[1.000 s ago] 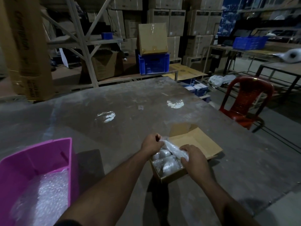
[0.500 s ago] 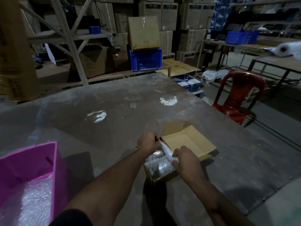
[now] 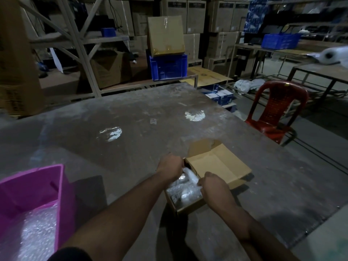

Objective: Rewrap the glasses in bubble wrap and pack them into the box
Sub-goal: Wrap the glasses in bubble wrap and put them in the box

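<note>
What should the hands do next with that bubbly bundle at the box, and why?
Probably push the wrapped bundle down the rest of the way into the box. The left hand and right hand both grip it at the box's far end, and it sits a bit higher than the wrapped glasses already lying inside. The flap is open, so nothing blocks the way.

Your left hand (image 3: 170, 167) and right hand (image 3: 213, 185) are bare, no gloves, rings or watch showing. Both your forearms are uncovered. A dark, near-black sleeve (image 3: 69, 254) edge shows on your left upper arm, bottom of the head view.
</note>
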{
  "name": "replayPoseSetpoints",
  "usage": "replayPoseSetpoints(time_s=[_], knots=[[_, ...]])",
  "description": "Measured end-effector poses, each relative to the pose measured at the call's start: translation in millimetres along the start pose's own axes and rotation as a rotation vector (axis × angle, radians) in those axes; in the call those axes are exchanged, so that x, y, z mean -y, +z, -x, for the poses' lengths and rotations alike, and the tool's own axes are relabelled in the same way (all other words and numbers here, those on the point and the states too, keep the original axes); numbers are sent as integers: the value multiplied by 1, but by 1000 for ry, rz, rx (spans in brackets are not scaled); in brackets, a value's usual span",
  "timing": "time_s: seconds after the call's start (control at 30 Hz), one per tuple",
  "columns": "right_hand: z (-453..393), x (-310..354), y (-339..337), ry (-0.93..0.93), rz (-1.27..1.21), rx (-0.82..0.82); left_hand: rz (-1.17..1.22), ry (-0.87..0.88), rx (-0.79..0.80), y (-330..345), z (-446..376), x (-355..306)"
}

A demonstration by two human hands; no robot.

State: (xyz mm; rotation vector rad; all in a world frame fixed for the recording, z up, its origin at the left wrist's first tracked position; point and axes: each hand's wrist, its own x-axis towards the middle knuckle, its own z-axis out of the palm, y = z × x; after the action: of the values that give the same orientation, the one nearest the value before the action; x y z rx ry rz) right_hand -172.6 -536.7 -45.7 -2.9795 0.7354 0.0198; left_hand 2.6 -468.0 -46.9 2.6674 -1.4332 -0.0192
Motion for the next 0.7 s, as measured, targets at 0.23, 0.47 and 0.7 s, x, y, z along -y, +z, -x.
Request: replayPoseSetpoints(time_s=[0.23, 0.47, 0.7], knots=[[2, 5, -6, -11, 111, -37, 121, 173, -127, -11, 6, 0], [4, 2, -10, -69, 119, -25, 30, 260, 13, -5, 2, 1], [2, 9, -10, -86, 261, 74, -100, 297, 1, 2, -1, -2]])
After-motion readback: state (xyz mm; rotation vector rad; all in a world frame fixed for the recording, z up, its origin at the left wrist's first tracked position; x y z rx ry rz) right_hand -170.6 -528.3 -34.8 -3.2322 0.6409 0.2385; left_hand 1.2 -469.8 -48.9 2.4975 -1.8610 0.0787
